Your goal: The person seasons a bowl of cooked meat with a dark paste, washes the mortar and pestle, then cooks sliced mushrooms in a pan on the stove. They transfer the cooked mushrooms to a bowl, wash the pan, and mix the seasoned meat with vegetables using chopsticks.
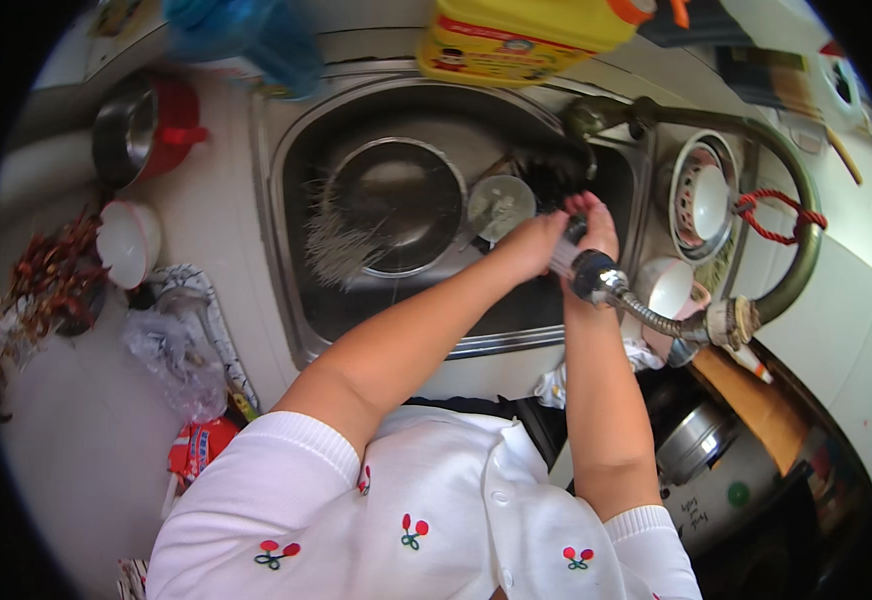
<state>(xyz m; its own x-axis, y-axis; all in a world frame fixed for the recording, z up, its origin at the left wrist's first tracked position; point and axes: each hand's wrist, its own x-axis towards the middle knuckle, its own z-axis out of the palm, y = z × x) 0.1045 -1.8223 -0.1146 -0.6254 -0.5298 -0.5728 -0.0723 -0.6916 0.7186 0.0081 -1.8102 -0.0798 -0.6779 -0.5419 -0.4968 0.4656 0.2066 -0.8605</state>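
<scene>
My left hand (532, 246) and my right hand (599, 225) are close together over the right side of a stainless-steel sink (436, 304). Water streams between them from a tap head (595, 276) on a flexible metal hose. A small dark patch shows between the fingers; whether it is a held thing I cannot tell. Left of my hands is a small round bowl or strainer (502, 206) with pale bits on it. Further left, a wide round metal pan (406, 187) sits in the sink, with a bundle of pale, stiff bristles (338, 244) across its left edge.
A curved metal tap pipe (807, 180) with a red cord (762, 217) arches at the right. Stacked bowls (708, 202) stand beside it. Behind the sink are a yellow jug (511, 45) and a blue bottle (244, 45). At left are a red pot (169, 131) and dried chillies (45, 277).
</scene>
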